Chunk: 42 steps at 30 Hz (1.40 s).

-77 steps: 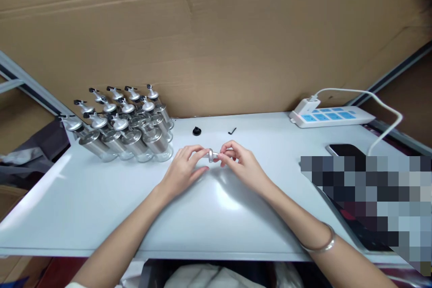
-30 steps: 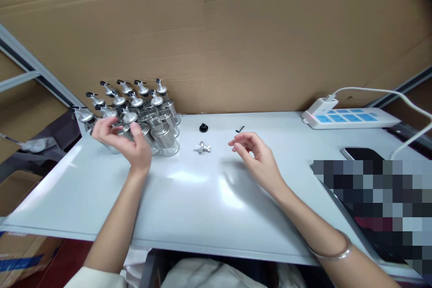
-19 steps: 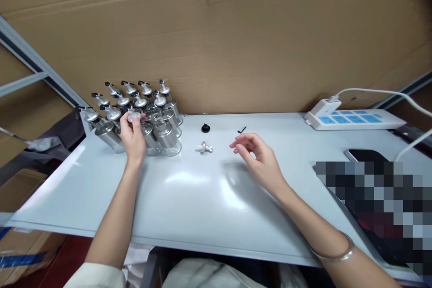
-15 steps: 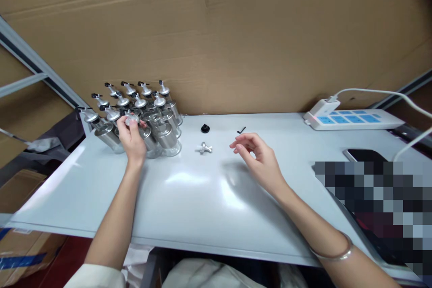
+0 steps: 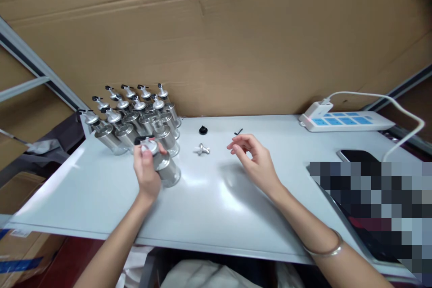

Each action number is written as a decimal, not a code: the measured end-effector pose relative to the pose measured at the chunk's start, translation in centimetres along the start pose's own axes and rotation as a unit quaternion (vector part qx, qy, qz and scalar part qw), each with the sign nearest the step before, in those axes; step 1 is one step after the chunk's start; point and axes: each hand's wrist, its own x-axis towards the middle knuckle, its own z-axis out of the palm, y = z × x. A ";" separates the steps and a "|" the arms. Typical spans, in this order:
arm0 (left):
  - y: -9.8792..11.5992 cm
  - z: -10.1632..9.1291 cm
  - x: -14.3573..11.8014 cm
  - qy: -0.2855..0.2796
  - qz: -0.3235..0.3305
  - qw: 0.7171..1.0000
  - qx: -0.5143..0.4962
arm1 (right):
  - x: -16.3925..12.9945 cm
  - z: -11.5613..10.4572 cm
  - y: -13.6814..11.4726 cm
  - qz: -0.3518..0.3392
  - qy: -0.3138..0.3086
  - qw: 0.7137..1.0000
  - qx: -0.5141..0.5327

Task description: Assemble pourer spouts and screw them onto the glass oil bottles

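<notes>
My left hand [image 5: 147,174] is wrapped round the silver pourer top of an oil bottle [image 5: 168,170], which has a steel-sleeved glass body and is tilted. Behind it, several similar oil bottles [image 5: 126,132] stand together, most with silver pourer tops and black flip caps. My right hand [image 5: 254,155] hovers over the table with curved fingers apart, holding nothing. Between the hands lie a loose silver pourer spout [image 5: 202,149] and a black stopper [image 5: 203,130]. A small bent black piece [image 5: 238,131] lies just beyond my right fingertips.
A white power strip [image 5: 347,121] with a plugged-in charger and cable lies at the back right. A phone [image 5: 354,156] and a blurred-out dark object [image 5: 371,211] occupy the right side. Cardboard [image 5: 236,49] lines the back of the white table [image 5: 209,216].
My left hand has drawn one oil bottle out of the group, toward me and to the right. The right hand stays nearly in place.
</notes>
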 end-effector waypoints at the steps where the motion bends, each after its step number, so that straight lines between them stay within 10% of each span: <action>1: 0.3 0.6 -0.7 -0.023 -0.012 1.000 -0.009 | 0.0 0.0 0.0 -0.006 0.000 1.000 -0.001; 15: 1.1 7.9 -4.2 -0.314 -0.076 0.935 -0.145 | -0.6 -0.1 0.8 -0.153 0.019 0.987 0.051; 29: 1.5 8.6 -4.1 -0.383 -0.045 0.905 -0.180 | -1.3 0.1 -0.5 -0.306 -0.046 0.951 0.023; 42: 1.7 8.7 -5.2 -0.353 -0.017 0.929 -0.110 | -2.2 1.1 -0.8 -0.347 0.020 0.936 0.051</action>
